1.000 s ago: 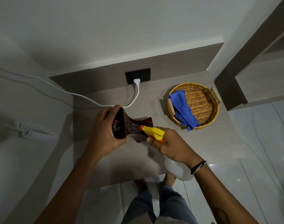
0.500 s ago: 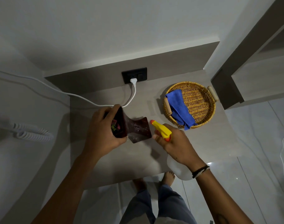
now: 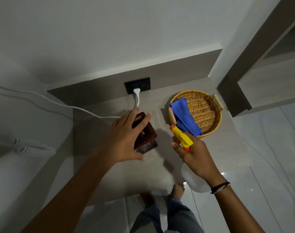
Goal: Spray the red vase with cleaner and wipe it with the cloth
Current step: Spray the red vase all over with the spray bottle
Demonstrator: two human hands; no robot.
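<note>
Head view: pressing the red vase (image 3: 147, 134), tilted on the tabletop (image 3: 126, 179) near the wicker basket (image 3: 210, 125), under the straight, spread fingers of the left hand (image 3: 124, 140), likely to steady it, and gripping the yellow-headed spray bottle (image 3: 182, 137) in the curled fingers of the right hand (image 3: 193, 157), close to the blue cloth (image 3: 183, 115).

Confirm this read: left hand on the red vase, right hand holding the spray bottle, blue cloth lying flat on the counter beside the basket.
One detail is wrong: the blue cloth is not on the counter. The head view shows it in the basket, one end draped over the near rim. The rest stands: left hand on the red vase, right hand holding the spray bottle.
</note>
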